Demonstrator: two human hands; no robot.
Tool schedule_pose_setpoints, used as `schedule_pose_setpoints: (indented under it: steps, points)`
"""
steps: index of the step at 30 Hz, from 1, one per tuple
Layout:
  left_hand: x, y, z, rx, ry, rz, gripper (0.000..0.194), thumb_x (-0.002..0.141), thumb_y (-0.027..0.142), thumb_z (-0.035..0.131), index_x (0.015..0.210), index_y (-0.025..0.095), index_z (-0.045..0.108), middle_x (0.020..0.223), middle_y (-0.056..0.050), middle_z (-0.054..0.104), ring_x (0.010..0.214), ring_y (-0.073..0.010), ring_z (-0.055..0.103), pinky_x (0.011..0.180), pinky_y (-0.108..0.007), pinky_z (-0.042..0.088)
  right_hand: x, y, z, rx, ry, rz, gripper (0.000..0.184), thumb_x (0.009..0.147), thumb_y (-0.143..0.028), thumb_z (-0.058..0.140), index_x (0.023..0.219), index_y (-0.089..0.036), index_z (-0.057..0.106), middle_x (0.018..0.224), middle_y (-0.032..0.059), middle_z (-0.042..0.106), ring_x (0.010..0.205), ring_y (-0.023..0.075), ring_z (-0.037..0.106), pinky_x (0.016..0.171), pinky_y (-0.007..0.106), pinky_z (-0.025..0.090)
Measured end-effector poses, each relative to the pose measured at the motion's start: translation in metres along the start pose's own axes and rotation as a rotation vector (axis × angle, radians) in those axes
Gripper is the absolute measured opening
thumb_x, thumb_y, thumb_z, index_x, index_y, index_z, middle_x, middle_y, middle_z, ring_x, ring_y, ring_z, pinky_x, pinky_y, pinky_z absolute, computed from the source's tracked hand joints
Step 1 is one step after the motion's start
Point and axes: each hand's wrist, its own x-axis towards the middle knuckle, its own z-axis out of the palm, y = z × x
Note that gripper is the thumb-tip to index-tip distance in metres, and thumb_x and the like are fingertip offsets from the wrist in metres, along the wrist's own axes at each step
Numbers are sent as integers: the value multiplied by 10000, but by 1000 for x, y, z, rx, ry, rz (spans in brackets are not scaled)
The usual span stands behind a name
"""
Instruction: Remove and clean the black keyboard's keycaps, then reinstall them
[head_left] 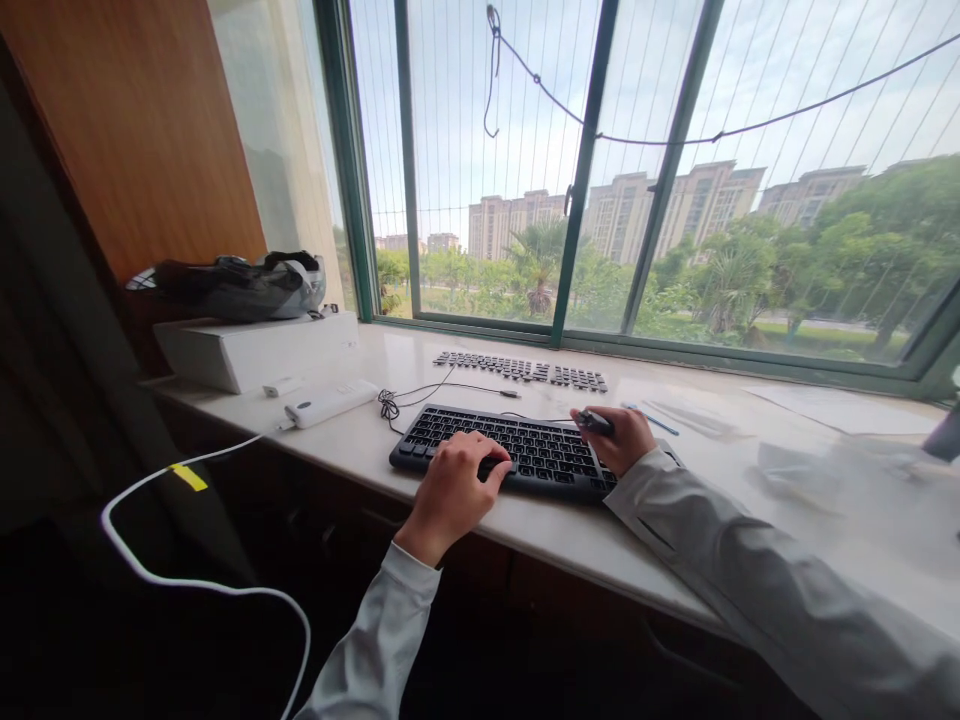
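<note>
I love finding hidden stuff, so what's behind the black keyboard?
Behind the keyboard lie a tangled dark cable and rows of small dark pieces, with the window beyond. The right hand covers a patch back there, so what it hides can't be seen.

Left grip was palm down, fingers arched, thumb near index; right grip was curled inward; left forearm angled up from below, right forearm slanted in from lower right

Head-height view — forward, downward
</note>
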Motion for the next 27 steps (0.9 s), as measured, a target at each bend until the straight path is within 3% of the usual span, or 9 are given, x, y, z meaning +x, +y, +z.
schedule_pose_setpoints:
  steps: [4,8,11,14,18,27]
  points:
    - [-1,-3,-1,-21,-29,4,110,859,283,583,888,239,679,947,-34,661,957,-211,569,913,-379,423,8,-17,-1,421,123,189,507,830,-572,474,500,-188,469,456,-22,427,482,103,401,519,253,313]
    - [0,-6,-2,-54,-43,19,122,851,270,595,916,236,693,959,-42,658,972,-214,563,914,-382,425,24,-52,10,998,72,366,473,712,-554,651,540,-209,376,453,-75,306,413,61,236,407,234,197]
    - [0,-7,-2,-80,-42,40,139,854,257,593,940,232,699,955,-47,654,979,-211,556,914,-373,430,35,-78,25,1327,69,436,484,673,-479,719,564,-216,327,460,-105,242,395,41,169,380,215,208]
    - [0,-8,-1,-82,-31,44,134,852,252,598,936,230,700,952,-46,652,972,-211,553,909,-373,436,38,-93,40,1450,114,509,468,715,-456,689,578,-220,309,465,-111,219,388,44,192,389,208,284]
    - [0,-9,2,-80,-36,26,118,831,244,624,921,230,700,964,-50,649,978,-216,553,913,-377,439,29,-100,54,1536,102,586,474,690,-441,706,573,-219,304,446,-122,197,384,42,145,375,207,264]
    - [1,-10,2,-72,-34,33,110,841,234,608,914,236,689,948,-36,641,968,-201,557,901,-352,445,23,-102,56,1598,85,639,473,724,-442,686,542,-209,316,436,-112,194,393,47,190,405,200,303]
